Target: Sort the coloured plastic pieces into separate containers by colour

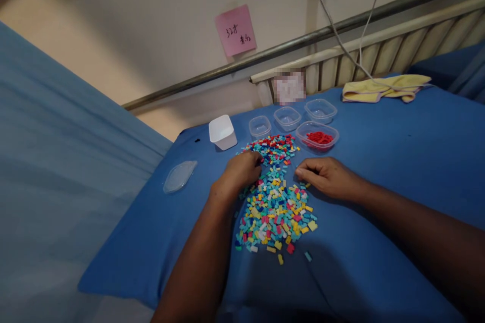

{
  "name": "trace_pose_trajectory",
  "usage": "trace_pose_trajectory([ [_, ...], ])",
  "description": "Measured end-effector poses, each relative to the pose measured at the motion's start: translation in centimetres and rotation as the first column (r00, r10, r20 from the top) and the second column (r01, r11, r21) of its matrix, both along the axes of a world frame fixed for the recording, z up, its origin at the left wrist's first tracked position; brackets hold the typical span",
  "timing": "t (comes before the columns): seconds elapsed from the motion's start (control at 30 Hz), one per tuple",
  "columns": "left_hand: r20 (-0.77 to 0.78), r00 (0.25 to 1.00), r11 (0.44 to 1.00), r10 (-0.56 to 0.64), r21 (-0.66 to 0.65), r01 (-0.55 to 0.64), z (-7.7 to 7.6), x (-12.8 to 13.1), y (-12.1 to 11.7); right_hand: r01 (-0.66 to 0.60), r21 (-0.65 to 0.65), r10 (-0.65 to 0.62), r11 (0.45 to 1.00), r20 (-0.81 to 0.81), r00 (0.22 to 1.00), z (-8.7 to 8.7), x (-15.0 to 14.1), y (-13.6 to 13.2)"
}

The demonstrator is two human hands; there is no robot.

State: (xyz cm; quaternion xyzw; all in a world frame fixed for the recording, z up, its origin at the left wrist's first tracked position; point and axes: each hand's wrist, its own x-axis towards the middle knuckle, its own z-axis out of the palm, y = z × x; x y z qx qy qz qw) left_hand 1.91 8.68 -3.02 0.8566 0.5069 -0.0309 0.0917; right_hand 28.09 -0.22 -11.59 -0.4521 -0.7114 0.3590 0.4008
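A heap of small plastic pieces [276, 202] in red, yellow, blue, cyan and pink lies on a blue cloth [397, 171]. My left hand [240, 171] rests on the heap's left side, fingers curled down onto the pieces. My right hand [328, 176] lies at the heap's right edge, fingertips pinched together over the pieces; what they hold is too small to make out. Beyond the heap, a clear round tub [317, 136] holds only red pieces.
Three other clear tubs [287, 118] and a white square cup [222, 132] stand behind the heap. A clear lid [179, 176] lies to the left. A yellow cloth [386, 88] and a cable lie at the back right. A pink note [235, 30] hangs on the wall.
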Motion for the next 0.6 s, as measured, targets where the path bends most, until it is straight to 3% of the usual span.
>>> trace_pose_trajectory([
  [0.6,-0.091,0.994,0.997,-0.063,0.027,0.066,-0.55,-0.48,-0.61,-0.017,-0.023,0.018,1.0,0.073,0.997,0.08,0.26,-0.35],
])
